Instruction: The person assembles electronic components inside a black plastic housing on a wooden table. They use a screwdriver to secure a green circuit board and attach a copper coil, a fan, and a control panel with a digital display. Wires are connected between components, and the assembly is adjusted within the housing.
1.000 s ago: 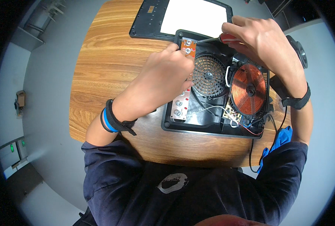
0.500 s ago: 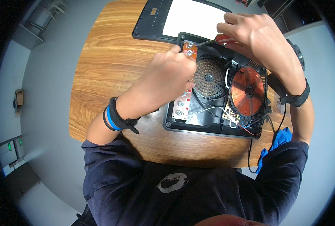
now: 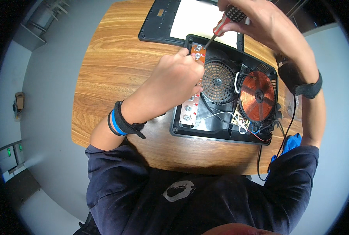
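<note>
An opened induction cooker base (image 3: 221, 135) lies on the wooden table, its black shell holding a round copper coil (image 3: 256, 96) on the right and a round fan grille (image 3: 218, 81) in the middle. Along its left side runs a narrow circuit board (image 3: 188, 111) with several round metal buttons. My left hand (image 3: 178, 74) is closed over the board's middle, fingers pinching it. In my right hand (image 3: 256, 19) is a screwdriver (image 3: 223, 25) with a red and dark handle, tilted, its tip at the board's far right corner. Whether the tip sits on a screw is too small to tell.
Behind the base lies a black cover panel (image 3: 155, 23) with a white sheet area (image 3: 198, 17). Thin wires (image 3: 217, 113) cross from the board to a small circuit board (image 3: 241, 119). A blue cloth (image 3: 292, 143) and black cable (image 3: 286, 135) are at the table's right edge.
My right hand has risen away from the base and tipped the screwdriver steeper, its tip staying near the board's far corner. My left hand keeps its place.
</note>
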`<state>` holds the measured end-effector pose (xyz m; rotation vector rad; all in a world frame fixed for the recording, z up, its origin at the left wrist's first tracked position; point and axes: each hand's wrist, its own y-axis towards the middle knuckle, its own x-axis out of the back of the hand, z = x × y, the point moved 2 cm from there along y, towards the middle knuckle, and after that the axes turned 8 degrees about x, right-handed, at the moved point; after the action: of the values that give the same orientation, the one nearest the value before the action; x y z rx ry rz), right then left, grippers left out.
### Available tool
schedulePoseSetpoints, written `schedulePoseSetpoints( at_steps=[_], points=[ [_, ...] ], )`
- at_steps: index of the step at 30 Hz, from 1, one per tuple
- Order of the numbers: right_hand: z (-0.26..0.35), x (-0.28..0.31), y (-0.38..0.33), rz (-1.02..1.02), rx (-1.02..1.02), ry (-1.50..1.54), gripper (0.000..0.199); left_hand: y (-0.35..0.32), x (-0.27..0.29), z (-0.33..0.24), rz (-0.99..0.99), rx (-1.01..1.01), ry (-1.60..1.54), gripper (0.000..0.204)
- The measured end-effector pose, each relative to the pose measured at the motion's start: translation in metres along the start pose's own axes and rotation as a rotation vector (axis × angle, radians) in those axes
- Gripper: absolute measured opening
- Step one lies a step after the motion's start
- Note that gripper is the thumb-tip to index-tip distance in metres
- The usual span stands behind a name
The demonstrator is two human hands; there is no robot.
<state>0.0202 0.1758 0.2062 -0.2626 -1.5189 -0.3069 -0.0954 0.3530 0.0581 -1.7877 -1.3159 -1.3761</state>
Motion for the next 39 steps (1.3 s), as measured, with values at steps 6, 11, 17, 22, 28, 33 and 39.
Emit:
schedulePoseSetpoints(
  at_steps=[6, 11, 17, 22, 28, 33, 39],
  points=[
    [-0.021, 0.000, 0.003, 0.040, 0.186, 0.103, 0.032, -0.004, -0.002, 0.004, -0.001, 0.012, 0.026, 0.050],
    [-0.010, -0.006, 0.010, 0.038, -0.012, -0.023, 0.036, 0.001, -0.002, 0.001, 0.018, -0.012, 0.030, 0.049],
    [-0.026, -0.011, 0.023, -0.068, 0.480, 0.253, 0.037, -0.004, -0.001, 0.003, -0.004, -0.012, 0.049, 0.049],
    [-0.012, -0.017, 0.025, -0.074, 0.101, -0.015, 0.046, -0.001, -0.001, 0.002, 0.012, -0.005, 0.057, 0.050],
    [0.002, -0.005, 0.017, -0.172, 0.300, -0.142, 0.024, -0.003, 0.001, 0.004, -0.011, -0.019, 0.037, 0.050],
    [-0.023, -0.007, 0.011, -0.008, 0.293, -0.066, 0.031, -0.004, -0.002, 0.004, 0.000, -0.005, 0.038, 0.052],
    [-0.022, 0.004, 0.004, 0.034, 0.049, -0.006, 0.038, 0.002, 0.001, -0.001, 0.050, 0.004, 0.056, 0.050]
  ],
)
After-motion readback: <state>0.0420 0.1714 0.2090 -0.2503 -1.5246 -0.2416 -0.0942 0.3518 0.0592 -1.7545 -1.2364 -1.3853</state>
